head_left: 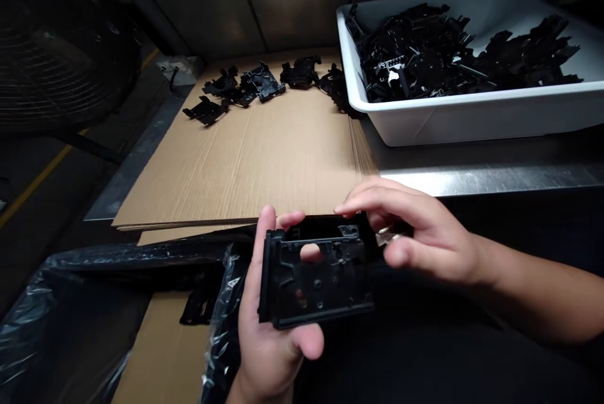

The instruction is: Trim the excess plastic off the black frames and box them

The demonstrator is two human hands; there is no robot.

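My left hand point(271, 350) is closed around the edges of a flat black plastic frame point(325, 281) with holes and raised rails. A fingertip shows through its round opening. To the right of the frame, my right hand point(419, 228) pinches a small, shiny, clear or metallic piece point(387, 236) between thumb and fingers; its exact kind is too small to tell. The right hand is apart from the frame. Both hands are in front of the near edge of a stack of cardboard sheets point(264, 158).
A white plastic bin point(472, 111) heaped with black plastic parts point(425, 51) stands at the right on a metal table point(434, 177). Several similar parts point(267, 82) lie along the cardboard's far side. A plastic-lined box point(155, 341) is below left, a large fan point(61, 58) at far left.
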